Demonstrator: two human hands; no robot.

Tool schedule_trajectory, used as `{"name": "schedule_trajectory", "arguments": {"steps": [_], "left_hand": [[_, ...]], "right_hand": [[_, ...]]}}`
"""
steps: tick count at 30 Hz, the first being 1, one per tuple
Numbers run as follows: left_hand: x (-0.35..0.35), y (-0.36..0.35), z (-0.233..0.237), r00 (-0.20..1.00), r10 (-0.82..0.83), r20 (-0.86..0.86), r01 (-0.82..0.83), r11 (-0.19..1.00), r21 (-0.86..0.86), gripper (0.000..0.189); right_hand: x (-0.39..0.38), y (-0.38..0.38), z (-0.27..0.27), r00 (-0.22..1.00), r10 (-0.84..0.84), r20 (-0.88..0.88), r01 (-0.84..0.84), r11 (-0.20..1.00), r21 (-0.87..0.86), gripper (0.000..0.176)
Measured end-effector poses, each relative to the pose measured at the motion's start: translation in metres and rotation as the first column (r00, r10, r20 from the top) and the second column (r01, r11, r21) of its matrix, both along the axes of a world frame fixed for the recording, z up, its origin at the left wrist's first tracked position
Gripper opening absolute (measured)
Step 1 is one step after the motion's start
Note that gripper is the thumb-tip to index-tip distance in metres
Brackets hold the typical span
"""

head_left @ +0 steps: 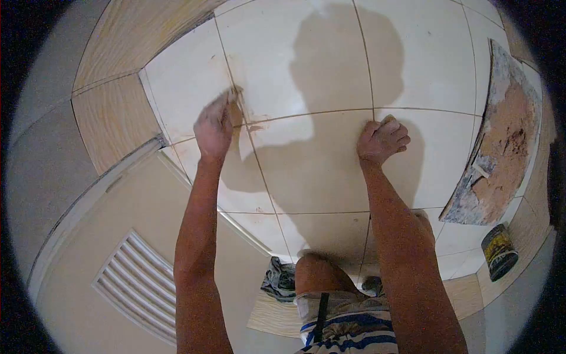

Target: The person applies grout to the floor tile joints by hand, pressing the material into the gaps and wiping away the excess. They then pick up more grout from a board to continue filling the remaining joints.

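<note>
Board (457,207) lay on tiled floor (321,171); heap of mix (510,133) sat on board. Can (500,252) was just behind board's near end. Right hand (382,140) was left of board, left hand (214,125) farther left of it. Door (147,203) was well left of board. Cloth (278,280) lay left of board and behind it.

From my end I can read no words, numbers, brands or signs. The dark container (500,253) at the near right has a yellow patch (498,241) on its side, but it shows too small and blurred for me to make out any lettering.
</note>
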State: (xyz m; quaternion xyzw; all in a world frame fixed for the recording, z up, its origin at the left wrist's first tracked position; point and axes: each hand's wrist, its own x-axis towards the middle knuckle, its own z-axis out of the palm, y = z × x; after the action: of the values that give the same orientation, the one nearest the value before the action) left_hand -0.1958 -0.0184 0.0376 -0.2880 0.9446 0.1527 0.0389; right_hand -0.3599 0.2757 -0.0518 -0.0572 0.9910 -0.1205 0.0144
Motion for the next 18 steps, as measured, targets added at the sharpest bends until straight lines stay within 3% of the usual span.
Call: {"name": "schedule_trajectory", "arguments": {"steps": [3,5,7,9,11,13,17,18], "left_hand": [[-0.008,-0.001,-0.014,0.998,-0.027,-0.064,0.018,0.989,-0.148,0.038],[0.005,0.015,-0.018,0.99,-0.14,-0.013,0.134,0.964,-0.228,0.042],[0.025,0.021,-0.012,0.99,-0.119,0.079,0.134,0.966,-0.219,0.031],[0.032,0.017,-0.003,0.942,-0.32,0.103,0.331,0.937,-0.111,0.033],[0.028,0.008,0.001,0.947,-0.311,0.077,0.315,0.948,-0.038,0.037],[0.01,-0.003,0.008,0.966,-0.253,0.056,0.259,0.954,-0.151,0.04],[0.006,0.01,-0.01,0.981,-0.175,-0.08,0.166,0.98,-0.108,0.043],[0.006,0.024,-0.006,0.995,-0.092,0.027,0.093,0.994,-0.049,0.039]], "right_hand": [[0.004,0.002,-0.003,1.0,0.004,0.011,-0.004,1.0,0.023,0.036],[-0.002,0.005,-0.005,1.0,0.01,-0.022,-0.01,1.0,0.004,0.036],[-0.001,0.0,-0.004,1.0,0.002,-0.011,-0.001,0.994,0.105,0.033],[0.001,-0.003,0.002,1.0,-0.014,0.018,0.012,0.996,0.088,0.033],[-0.002,-0.003,0.001,0.998,-0.035,0.043,0.032,0.996,0.077,0.032],[0.002,-0.001,-0.004,0.989,0.045,-0.138,-0.031,0.994,0.101,0.031],[0.0,0.002,-0.004,0.999,0.01,0.049,-0.011,0.999,0.032,0.04],[-0.001,0.0,-0.005,0.999,0.003,0.036,-0.004,0.999,0.035,0.039]]}}
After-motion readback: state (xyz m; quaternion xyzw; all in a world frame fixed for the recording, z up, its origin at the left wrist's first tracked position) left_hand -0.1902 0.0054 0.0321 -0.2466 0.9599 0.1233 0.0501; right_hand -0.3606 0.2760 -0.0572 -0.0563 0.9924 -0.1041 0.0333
